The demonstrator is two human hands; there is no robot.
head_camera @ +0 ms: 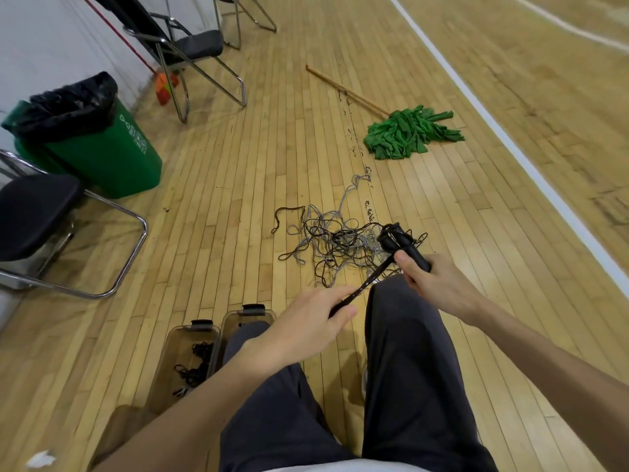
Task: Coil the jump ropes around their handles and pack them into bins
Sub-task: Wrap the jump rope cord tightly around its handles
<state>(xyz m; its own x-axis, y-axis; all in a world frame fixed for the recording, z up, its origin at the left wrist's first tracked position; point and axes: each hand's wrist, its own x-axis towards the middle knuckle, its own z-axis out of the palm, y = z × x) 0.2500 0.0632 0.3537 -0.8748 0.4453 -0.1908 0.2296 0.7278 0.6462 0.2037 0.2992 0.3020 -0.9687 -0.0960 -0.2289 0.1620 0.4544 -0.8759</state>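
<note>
My right hand (434, 279) grips a pair of black jump-rope handles (400, 241) held together, with rope coiled near their top. A taut black rope (372, 277) runs from the handles down to my left hand (306, 327), which pinches it between thumb and fingers. Beyond my knees a tangled pile of black and grey ropes (337, 238) lies on the wooden floor. Two clear bins stand by my left leg: the left bin (166, 362) holds a few coiled black ropes, the right bin (235, 318) is mostly hidden by my leg and arm.
A green trash bin (105, 158) with a black liner stands at the left wall between folding chairs (51, 219). A green mop (408, 132) with a wooden handle lies ahead on the floor. A white court line (510, 144) runs along the right.
</note>
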